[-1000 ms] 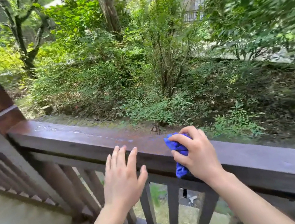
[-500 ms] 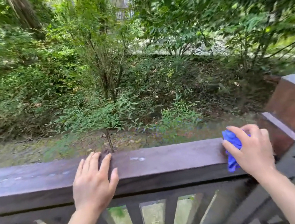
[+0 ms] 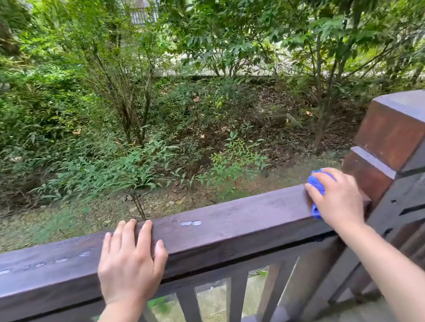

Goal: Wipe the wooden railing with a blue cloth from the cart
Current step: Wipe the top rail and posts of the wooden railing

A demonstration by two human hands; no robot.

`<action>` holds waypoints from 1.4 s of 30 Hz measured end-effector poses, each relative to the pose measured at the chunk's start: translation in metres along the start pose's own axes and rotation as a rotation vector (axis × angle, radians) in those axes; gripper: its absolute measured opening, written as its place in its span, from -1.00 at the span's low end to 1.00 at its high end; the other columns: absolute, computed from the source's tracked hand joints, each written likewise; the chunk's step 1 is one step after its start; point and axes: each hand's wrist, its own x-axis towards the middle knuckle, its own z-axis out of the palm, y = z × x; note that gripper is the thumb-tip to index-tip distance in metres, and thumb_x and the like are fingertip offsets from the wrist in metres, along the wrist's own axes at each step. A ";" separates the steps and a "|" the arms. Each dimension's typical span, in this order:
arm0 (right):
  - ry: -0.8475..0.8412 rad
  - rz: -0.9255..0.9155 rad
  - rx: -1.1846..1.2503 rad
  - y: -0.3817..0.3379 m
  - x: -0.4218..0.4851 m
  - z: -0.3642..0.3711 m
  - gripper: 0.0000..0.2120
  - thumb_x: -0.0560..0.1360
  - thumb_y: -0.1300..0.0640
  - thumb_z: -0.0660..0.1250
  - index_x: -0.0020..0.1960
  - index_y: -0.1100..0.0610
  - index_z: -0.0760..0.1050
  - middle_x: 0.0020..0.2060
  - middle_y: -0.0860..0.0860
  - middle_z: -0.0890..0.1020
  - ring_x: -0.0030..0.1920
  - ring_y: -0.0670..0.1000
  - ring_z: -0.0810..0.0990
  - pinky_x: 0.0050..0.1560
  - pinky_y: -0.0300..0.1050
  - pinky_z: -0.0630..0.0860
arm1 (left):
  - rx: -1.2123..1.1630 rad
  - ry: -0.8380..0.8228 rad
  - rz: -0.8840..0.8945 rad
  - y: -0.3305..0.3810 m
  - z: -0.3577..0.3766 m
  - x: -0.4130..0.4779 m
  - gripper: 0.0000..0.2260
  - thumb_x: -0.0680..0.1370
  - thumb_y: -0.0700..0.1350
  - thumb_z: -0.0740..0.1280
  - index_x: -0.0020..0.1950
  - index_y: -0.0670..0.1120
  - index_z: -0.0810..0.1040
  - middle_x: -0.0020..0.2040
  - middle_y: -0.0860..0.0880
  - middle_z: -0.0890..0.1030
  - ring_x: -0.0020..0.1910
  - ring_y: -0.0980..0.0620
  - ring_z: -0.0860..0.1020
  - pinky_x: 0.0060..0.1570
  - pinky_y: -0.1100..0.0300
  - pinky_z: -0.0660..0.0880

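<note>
A dark brown wooden railing [image 3: 233, 224] runs across the view, its top wet and shiny with a pale spot near the middle. My right hand [image 3: 337, 199] presses a bunched blue cloth [image 3: 318, 184] onto the rail's right end, right beside the corner post. Most of the cloth is hidden under the fingers. My left hand [image 3: 129, 261] lies flat on the rail left of centre, fingers spread over the top edge, holding nothing. The cart is not in view.
A square wooden corner post [image 3: 403, 134] with a flat cap stands at the right end, with more railing running off beyond it. Balusters [image 3: 192, 316] fill the space below the rail. Shrubs, trees and a dirt slope lie beyond.
My right hand has slid the cloth rightward along the rail to the corner post. The view has swung right; the left post is gone from view. My left hand has settled flat on the rail.
</note>
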 end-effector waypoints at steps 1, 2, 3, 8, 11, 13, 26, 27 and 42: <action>-0.003 -0.035 0.001 -0.015 -0.008 0.007 -0.73 0.46 0.08 0.42 0.12 0.16 0.61 0.18 0.16 0.59 0.18 0.22 0.51 0.25 0.05 0.36 | -0.002 -0.013 -0.001 0.001 -0.001 0.000 -0.54 0.56 0.09 0.12 0.24 -0.15 0.62 0.24 -0.29 0.59 0.27 -0.30 0.54 0.36 -0.22 0.39; -0.017 -0.116 0.017 -0.029 -0.020 0.014 -0.72 0.45 0.05 0.43 0.12 0.14 0.61 0.17 0.13 0.59 0.17 0.20 0.51 0.25 0.05 0.38 | 0.000 -0.024 0.000 0.001 -0.002 0.000 -0.53 0.56 0.09 0.12 0.24 -0.15 0.62 0.24 -0.29 0.59 0.28 -0.30 0.54 0.36 -0.22 0.38; -0.030 -0.227 0.037 -0.038 -0.030 0.018 -0.70 0.44 0.04 0.45 0.13 0.11 0.60 0.17 0.10 0.59 0.15 0.18 0.51 0.24 0.04 0.40 | 0.001 -0.030 0.000 0.001 -0.002 0.000 -0.53 0.56 0.09 0.12 0.24 -0.15 0.62 0.25 -0.29 0.59 0.28 -0.29 0.54 0.37 -0.22 0.38; -0.033 -0.102 -0.006 -0.009 0.000 0.002 -0.71 0.43 0.05 0.44 0.10 0.16 0.60 0.09 0.16 0.61 0.05 0.26 0.55 0.12 0.09 0.48 | 0.005 -0.047 0.002 0.000 -0.003 0.001 -0.53 0.55 0.10 0.13 0.25 -0.14 0.61 0.25 -0.28 0.59 0.28 -0.28 0.53 0.37 -0.21 0.38; 0.053 -0.025 0.008 -0.039 -0.016 0.012 -0.68 0.47 -0.04 0.33 0.08 0.16 0.60 0.09 0.18 0.59 0.08 0.24 0.52 0.16 0.08 0.43 | 0.015 -0.045 0.002 -0.001 -0.001 0.000 -0.54 0.55 0.09 0.13 0.26 -0.14 0.61 0.26 -0.27 0.59 0.29 -0.27 0.53 0.38 -0.21 0.38; 0.004 -0.289 0.073 -0.073 -0.052 0.025 -0.65 0.46 -0.10 0.30 0.13 0.09 0.57 0.14 0.10 0.57 0.09 0.17 0.49 0.15 0.02 0.42 | 0.010 -0.043 -0.001 -0.001 0.000 0.000 -0.53 0.55 0.10 0.13 0.26 -0.14 0.61 0.26 -0.27 0.59 0.30 -0.27 0.52 0.38 -0.21 0.37; -0.117 -0.661 0.188 -0.138 -0.074 0.034 -0.60 0.49 -0.18 0.28 0.12 0.11 0.56 0.10 0.09 0.59 0.09 0.14 0.50 0.17 0.00 0.46 | 0.016 -0.025 -0.005 0.000 -0.001 0.000 -0.54 0.54 0.08 0.13 0.23 -0.14 0.64 0.24 -0.27 0.61 0.27 -0.28 0.55 0.35 -0.22 0.42; -0.109 -0.670 0.154 -0.126 -0.062 0.030 -0.61 0.47 -0.16 0.31 0.09 0.13 0.58 0.07 0.10 0.61 0.06 0.16 0.52 0.13 0.01 0.50 | 0.016 -0.016 -0.005 0.000 -0.001 0.000 -0.54 0.54 0.08 0.13 0.23 -0.14 0.64 0.24 -0.27 0.61 0.27 -0.28 0.55 0.35 -0.22 0.42; 0.145 -0.388 0.044 -0.108 -0.014 0.011 -0.67 0.46 -0.17 0.34 0.12 -0.01 0.59 0.03 0.10 0.59 -0.01 0.20 0.47 -0.02 0.09 0.47 | 0.008 0.072 0.013 -0.004 0.009 0.000 -0.55 0.56 0.06 0.13 0.22 -0.15 0.64 0.24 -0.29 0.61 0.25 -0.29 0.56 0.35 -0.23 0.41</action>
